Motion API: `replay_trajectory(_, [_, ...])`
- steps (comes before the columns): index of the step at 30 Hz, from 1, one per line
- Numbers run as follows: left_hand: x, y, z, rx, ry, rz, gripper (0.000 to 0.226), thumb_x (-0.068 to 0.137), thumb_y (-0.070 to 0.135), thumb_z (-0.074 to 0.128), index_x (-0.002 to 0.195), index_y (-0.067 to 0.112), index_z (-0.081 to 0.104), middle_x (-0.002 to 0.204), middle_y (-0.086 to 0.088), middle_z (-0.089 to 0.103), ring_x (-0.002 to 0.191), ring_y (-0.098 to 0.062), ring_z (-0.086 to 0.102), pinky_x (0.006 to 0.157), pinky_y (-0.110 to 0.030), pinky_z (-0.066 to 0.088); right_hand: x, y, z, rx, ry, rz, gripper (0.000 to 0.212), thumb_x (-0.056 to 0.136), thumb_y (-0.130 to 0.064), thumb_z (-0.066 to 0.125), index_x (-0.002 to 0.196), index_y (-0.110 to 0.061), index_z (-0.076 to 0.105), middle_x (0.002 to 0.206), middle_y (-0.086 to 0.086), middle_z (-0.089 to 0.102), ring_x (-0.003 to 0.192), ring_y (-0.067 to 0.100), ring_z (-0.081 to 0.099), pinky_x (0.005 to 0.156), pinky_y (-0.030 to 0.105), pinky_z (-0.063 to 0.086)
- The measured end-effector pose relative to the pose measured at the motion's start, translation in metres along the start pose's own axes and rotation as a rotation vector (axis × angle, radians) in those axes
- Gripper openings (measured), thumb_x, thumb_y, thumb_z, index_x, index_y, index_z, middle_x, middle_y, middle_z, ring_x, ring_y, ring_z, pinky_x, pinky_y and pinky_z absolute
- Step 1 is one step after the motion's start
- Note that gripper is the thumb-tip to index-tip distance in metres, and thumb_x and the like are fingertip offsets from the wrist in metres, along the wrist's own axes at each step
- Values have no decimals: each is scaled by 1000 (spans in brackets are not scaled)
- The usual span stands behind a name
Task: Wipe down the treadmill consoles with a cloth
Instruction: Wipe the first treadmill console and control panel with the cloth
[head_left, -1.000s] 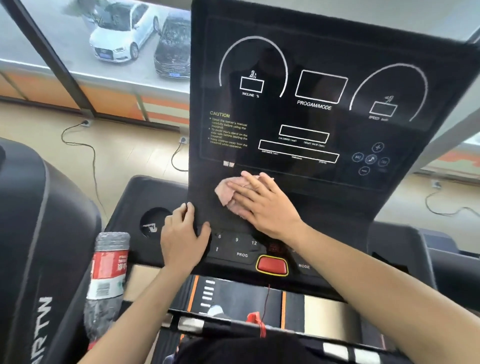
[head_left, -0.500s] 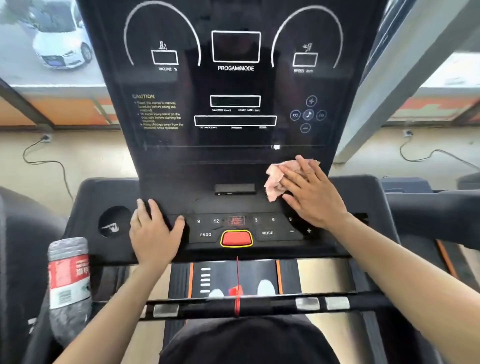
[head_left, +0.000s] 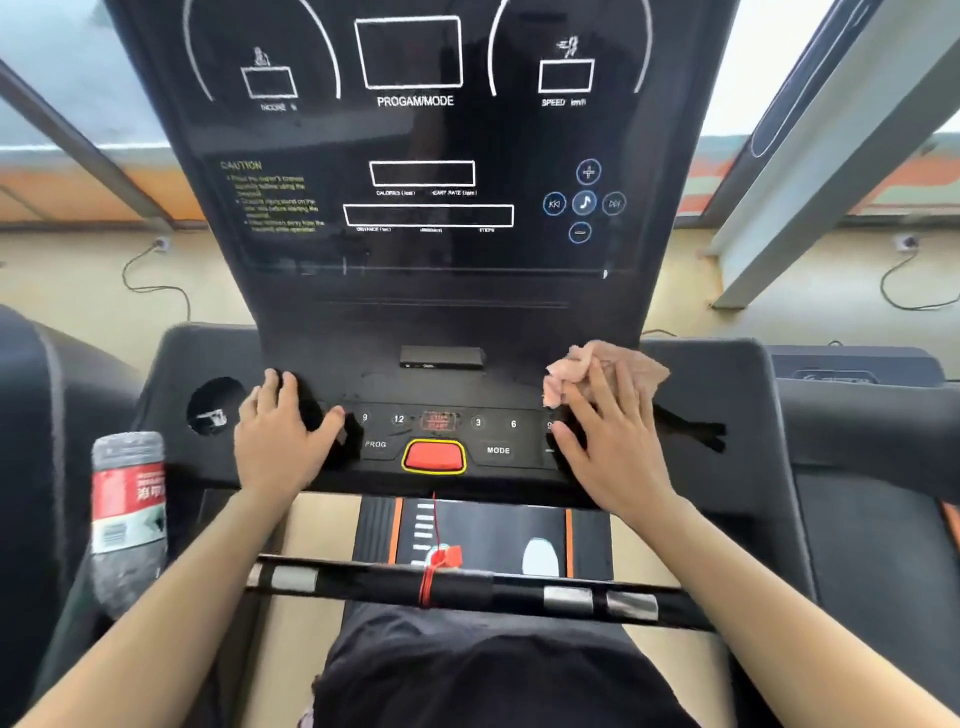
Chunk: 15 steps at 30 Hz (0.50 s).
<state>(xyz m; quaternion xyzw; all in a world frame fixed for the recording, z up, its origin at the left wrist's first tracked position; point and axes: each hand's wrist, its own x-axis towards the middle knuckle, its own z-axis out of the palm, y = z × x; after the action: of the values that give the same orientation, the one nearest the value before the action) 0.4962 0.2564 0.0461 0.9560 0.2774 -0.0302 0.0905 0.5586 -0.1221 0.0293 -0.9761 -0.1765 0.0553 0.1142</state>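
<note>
The black treadmill console (head_left: 415, 291) is filling the frame's centre. The right hand (head_left: 613, 447), fingers spread flat, is pressing a pink cloth (head_left: 618, 364) at centre right, gripping nothing else. The left hand (head_left: 283, 441) is lying open and empty on the buttons at centre left.

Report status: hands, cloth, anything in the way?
Right hand flat on cloth, right end of console. Left hand braced at left end, empty. Bottle at far left, clear of the wipe.
</note>
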Motion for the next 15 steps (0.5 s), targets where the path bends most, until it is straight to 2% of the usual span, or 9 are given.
replay_trajectory(3, [-2, 1, -2, -6, 15, 12, 97, 79, 70, 41, 150, 4, 45, 162, -20, 38, 144, -45, 35, 115, -57, 35, -1, 2, -2, 63, -10, -19, 47, 102, -52, 30, 139, -36, 53, 164, -2, 33, 156, 34, 14, 121, 61, 16])
replay_trajectory(5, [-1, 0, -1, -2, 25, 23, 97, 78, 70, 40, 148, 4, 47, 160, -21, 41, 143, -45, 38, 113, -58, 37, -2, 2, -3, 58, -41, -94, 45, 102, -52, 31, 137, -37, 55, 164, -4, 33, 156, 32, 13, 120, 65, 14])
replay_trajectory(10, [1, -7, -2, 4, 4, 56, 95, 78, 69, 37, 147, 5, 49, 159, -19, 43, 142, -44, 40, 109, -58, 41, 16, -18, 1, 24, -148, -210, 60, 98, -61, 21, 154, -43, 32, 170, -9, 6, 157, 29, -6, 120, 67, -4])
replay_trajectory(15, [1, -16, 0, 0, 14, 116, 94, 80, 70, 36, 147, 6, 50, 158, -18, 45, 141, -44, 42, 108, -56, 43, 42, -45, 12, -44, -94, -333, 61, 100, -64, 26, 155, -41, 31, 170, -6, 4, 157, 32, -6, 119, 71, -2])
